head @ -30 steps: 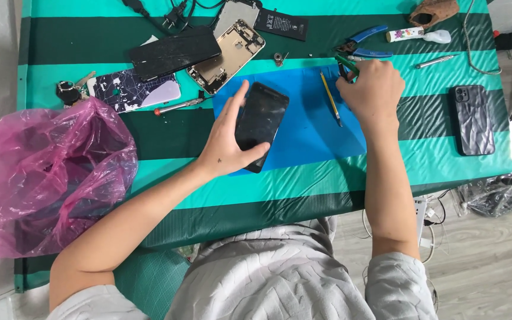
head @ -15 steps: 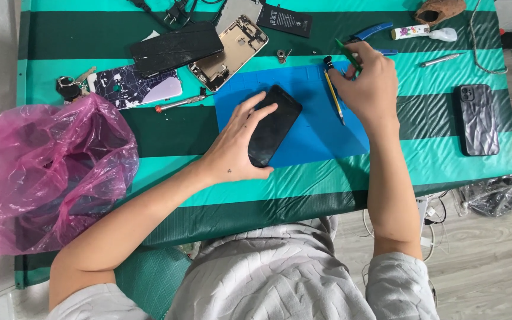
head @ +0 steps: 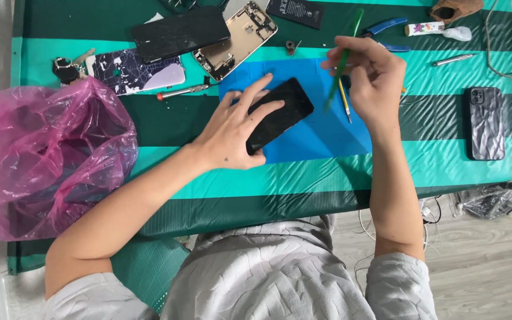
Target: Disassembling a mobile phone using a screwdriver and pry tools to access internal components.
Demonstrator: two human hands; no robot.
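Note:
My left hand [head: 232, 127] presses a black phone [head: 282, 111] flat onto a blue mat [head: 321, 133], fingers spread over its left half. My right hand [head: 371, 77] hovers above the mat's right part and pinches a thin green pry stick [head: 342, 59] that points up and away from me. A yellow-handled tool [head: 345, 101] lies on the mat just under that hand.
A pink plastic bag [head: 42, 154] bulges at the left. Opened phone shells, a cracked screen [head: 179, 32] and a small screwdriver [head: 185, 92] lie at the back. Blue-handled pliers [head: 389, 26] and a black-cased phone [head: 485, 123] sit to the right on the green striped table [head: 149, 172].
My left hand laid the tilted phone down flat on the mat. My right hand lifted off the table's far side with the green stick and drew nearer.

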